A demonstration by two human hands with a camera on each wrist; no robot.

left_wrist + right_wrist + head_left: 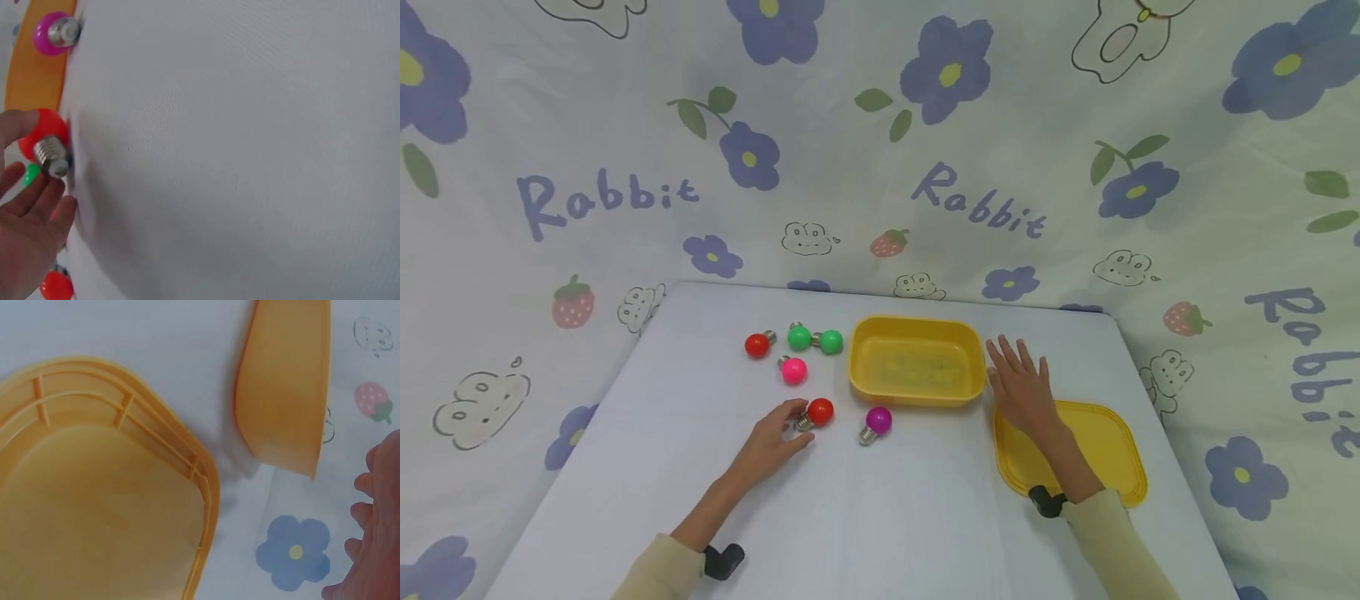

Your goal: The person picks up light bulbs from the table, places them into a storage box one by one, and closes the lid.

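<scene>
My left hand (771, 437) reaches around a red light bulb (821, 412) lying on the table, index finger and thumb on either side of its metal base. In the left wrist view the thumb overlaps the red globe (47, 134), and the other fingers spread loosely below the silver screw base. A purple bulb (878, 420) lies just to the right. My right hand (1022, 392), fingers spread and straight, hovers beside the right end of a yellow plastic box (917, 399) and over the edge of a yellow lid (1116, 442). Nothing is in it.
Several other bulbs lie left of the box: a red one (757, 346), two green ones including this green bulb (831, 342), and a pink one (793, 371). A patterned cloth (820, 150) hangs behind the white table (887, 517).
</scene>
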